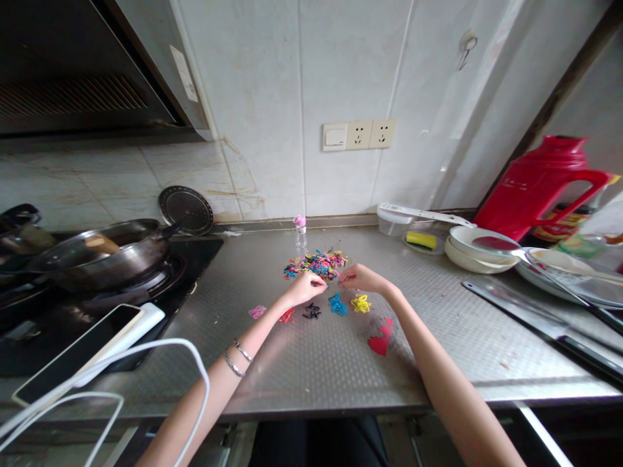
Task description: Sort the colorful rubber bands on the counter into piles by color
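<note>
A mixed heap of small coloured rubber bands (318, 263) lies on the steel counter. At its near left edge is my left hand (305, 289), its fingers pinched together. Facing it across a small gap, my right hand (363, 279) is also closed in a pinch at the heap's right side. Anything between the fingertips is too small to make out. Nearer to me sit little one-colour piles: pink bands (257, 312), red bands (287, 316) partly behind my left forearm, black bands (312, 311), blue bands (337, 305) and yellow bands (361, 303).
Behind the heap stands a small pink-capped bottle (300, 233). A torn red-printed clear bag (382, 337) lies by my right forearm. To the right are a cleaver (511, 308), bowls (479, 259) and a red thermos (540, 188). A pan (107, 253), phone (82, 350) and white cable (197, 357) occupy the left.
</note>
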A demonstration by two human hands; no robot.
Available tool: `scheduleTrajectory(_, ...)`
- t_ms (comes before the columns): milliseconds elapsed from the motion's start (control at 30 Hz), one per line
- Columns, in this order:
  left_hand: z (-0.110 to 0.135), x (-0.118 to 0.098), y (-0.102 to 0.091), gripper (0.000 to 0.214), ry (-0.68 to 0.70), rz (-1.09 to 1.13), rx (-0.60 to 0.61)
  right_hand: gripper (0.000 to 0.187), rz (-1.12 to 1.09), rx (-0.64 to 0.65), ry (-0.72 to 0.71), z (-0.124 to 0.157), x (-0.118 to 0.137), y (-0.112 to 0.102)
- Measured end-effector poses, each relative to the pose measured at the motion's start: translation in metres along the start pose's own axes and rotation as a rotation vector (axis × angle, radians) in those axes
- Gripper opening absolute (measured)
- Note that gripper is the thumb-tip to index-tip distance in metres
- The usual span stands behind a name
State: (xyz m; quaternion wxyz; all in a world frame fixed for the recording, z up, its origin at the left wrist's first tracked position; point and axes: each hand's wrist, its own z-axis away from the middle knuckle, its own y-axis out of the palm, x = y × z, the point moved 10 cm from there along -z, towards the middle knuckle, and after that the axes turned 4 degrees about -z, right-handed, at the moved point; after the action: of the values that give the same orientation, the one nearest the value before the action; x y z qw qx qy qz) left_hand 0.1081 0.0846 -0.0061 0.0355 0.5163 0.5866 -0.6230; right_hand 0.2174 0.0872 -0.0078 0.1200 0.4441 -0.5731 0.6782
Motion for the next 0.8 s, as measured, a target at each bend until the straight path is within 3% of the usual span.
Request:
scheduleTrajectory(267, -0.003, 0.042, -0.040, 0.023, -0.152, 0.026, -0.114, 0.025, 0.005, 0.103, -0.024, 0.000, 0.008, 0.020)
scheduleTrajectory(433, -0.001, 0.052, -0.042, 0.023, -0.186, 0.007, -0.121, 0.023, 0.035, -0.002, -0.055, -0.002, 0.010, 0.006)
scheduleTrajectory(600, -0.001, 0.042, -0.031, 0.020, -0.125, -0.066, -0.100, 0.024, 0.129, -0.162, -0.049, -0.003, 0.003, -0.011)
scheduleTrajectory(800, 0.004, 0.011, -0.008, 0.017, -0.023, -0.309, -0.037, 0.025, 0.201, -0.222, -0.035, -0.004, -0.005, -0.013)
